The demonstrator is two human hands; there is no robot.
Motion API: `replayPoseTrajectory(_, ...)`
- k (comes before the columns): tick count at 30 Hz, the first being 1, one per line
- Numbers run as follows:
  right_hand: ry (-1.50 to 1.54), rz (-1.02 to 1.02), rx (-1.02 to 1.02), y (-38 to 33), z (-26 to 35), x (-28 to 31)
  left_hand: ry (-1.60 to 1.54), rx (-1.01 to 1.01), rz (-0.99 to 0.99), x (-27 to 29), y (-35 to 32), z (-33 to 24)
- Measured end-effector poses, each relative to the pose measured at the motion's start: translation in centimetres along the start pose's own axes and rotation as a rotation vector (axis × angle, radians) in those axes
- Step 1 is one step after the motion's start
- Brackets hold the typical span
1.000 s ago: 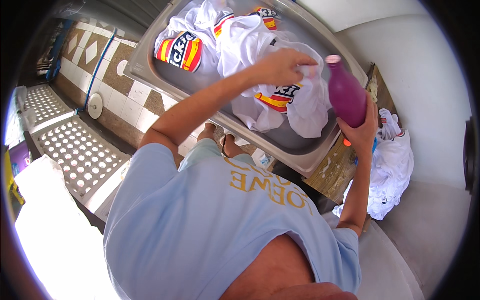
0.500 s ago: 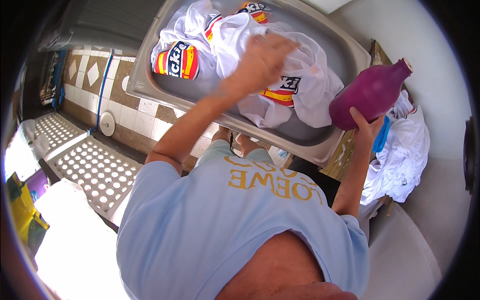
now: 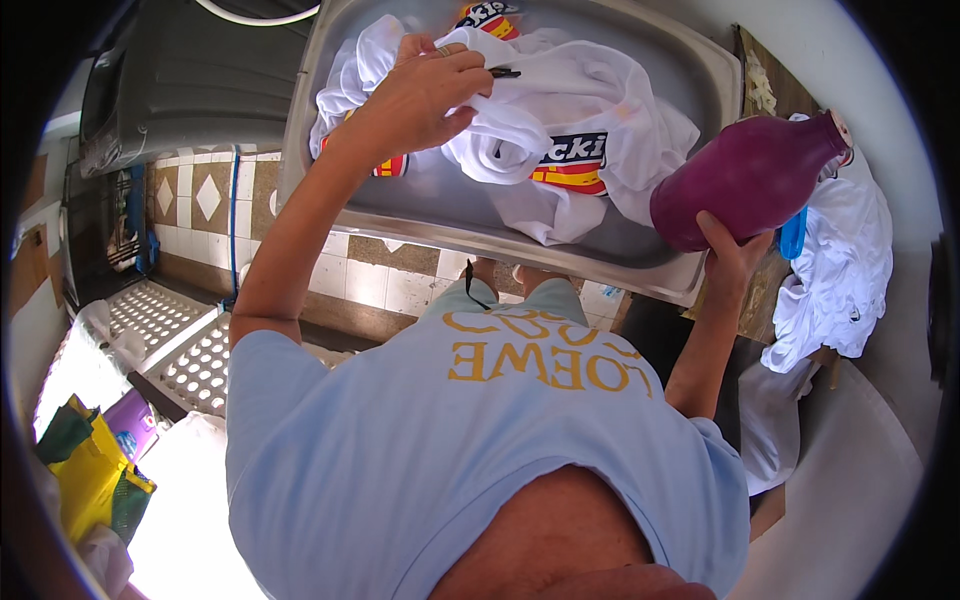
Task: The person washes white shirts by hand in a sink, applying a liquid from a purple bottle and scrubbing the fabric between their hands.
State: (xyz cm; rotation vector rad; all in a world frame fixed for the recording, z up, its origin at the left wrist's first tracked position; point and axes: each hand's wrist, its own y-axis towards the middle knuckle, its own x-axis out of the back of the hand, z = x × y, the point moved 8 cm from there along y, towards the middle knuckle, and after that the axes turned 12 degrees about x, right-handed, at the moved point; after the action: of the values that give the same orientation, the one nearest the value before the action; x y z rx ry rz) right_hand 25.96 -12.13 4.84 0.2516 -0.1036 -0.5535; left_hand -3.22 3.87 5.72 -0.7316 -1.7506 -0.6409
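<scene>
A metal basin (image 3: pixel 420 222) holds shallow water and bunched white garments (image 3: pixel 640 130) with red, yellow and dark printed patches. My left hand (image 3: pixel 425 100) is over the basin's left half, its fingers curled on a fold of the white cloth. A small dark item shows beside these fingertips, too little to name. On the right, my right hand (image 3: pixel 730 245) is wrapped around the lower part of a purple bottle (image 3: pixel 745 180). The bottle tilts with its neck up to the right and its base at the basin's right rim.
More white clothes (image 3: pixel 835 270) lie on the right, with a blue object (image 3: pixel 792 233) next to them. A wooden board (image 3: pixel 770 75) runs beside the basin. A perforated pale rack (image 3: pixel 190 370) and a yellow-green bag (image 3: pixel 90 475) stand at left, near a blue hose (image 3: pixel 238 215).
My left hand has moved left across the garments and closed on a fold of cloth. The right hand keeps hold of the bottle, and the whole view has shifted slightly.
</scene>
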Motion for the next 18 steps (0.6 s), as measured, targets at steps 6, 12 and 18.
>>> replayPoseTrajectory(6, 0.034, -0.050, 0.000, -1.9, 0.4, -0.1, 0.080, -0.078, -0.020, 1.2, -2.5, 0.5)
replayPoseTrajectory(12, 0.043, -0.073, 0.000, -3.2, 0.2, -0.9, -0.033, -0.003, -0.023, -0.3, -2.9, 1.4)
replayPoseTrajectory(18, 0.039, -0.110, 0.005, -3.9, 0.6, -1.3, -0.162, -0.018, 0.103, -0.5, -4.0, -1.0)
